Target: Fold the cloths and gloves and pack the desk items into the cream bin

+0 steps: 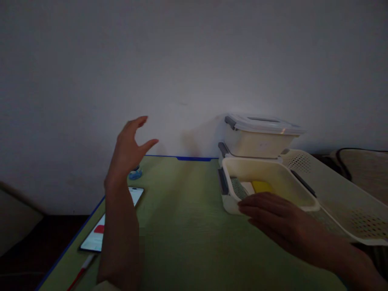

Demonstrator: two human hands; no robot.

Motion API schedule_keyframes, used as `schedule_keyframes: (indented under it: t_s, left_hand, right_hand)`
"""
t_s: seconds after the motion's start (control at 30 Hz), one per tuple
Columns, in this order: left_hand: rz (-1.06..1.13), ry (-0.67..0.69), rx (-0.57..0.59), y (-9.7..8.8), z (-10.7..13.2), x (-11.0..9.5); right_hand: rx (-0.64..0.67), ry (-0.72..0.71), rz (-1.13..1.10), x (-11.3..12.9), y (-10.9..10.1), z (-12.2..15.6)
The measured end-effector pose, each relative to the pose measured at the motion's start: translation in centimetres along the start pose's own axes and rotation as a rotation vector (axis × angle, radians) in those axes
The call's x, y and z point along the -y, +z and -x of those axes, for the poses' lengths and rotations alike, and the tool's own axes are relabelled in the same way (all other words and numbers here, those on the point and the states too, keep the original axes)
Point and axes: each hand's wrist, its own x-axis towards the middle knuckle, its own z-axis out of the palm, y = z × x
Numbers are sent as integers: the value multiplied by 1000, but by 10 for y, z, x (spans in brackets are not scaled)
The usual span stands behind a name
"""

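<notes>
My left hand [129, 147] is raised above the green table [182, 226], fingers spread and holding nothing. My right hand [273, 216] rests on the near rim of an open white plastic container [303, 190], fingers together over the edge. Inside the container lie a yellow sponge [262, 186] and a greenish scouring pad [238, 188]. Behind it stands a second white container shut with a clip lid [260, 135].
A phone [101, 230] with a lit screen lies at the table's left edge under my left forearm. A small blue object [135, 173] sits behind it. A perforated white tray [342, 198] lies at the right. A wall rises behind the table.
</notes>
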Motion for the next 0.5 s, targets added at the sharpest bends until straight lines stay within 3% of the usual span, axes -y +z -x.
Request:
schedule_keyframes:
  t_s: [0.07, 0.2, 0.27, 0.3, 0.37, 0.5]
  left_hand:
    - [23, -141, -156, -7, 2, 24]
    - [18, -341, -271, -11, 10, 71]
    - [8, -354, -146, -9, 16, 91]
    - [23, -398, -169, -8, 19, 100]
    - [102, -422, -60, -4, 24, 113]
    - [157, -503, -113, 8, 28, 125]
  right_hand:
    - [8, -92, -57, 15, 7, -12]
    - [91, -231, -156, 29, 36, -32]
    - [141, -252, -184, 27, 55, -41]
    - [149, -248, -197, 25, 65, -46]
    - [150, -228, -245, 19, 83, -55]
    - [121, -148, -396, 10, 114, -69]
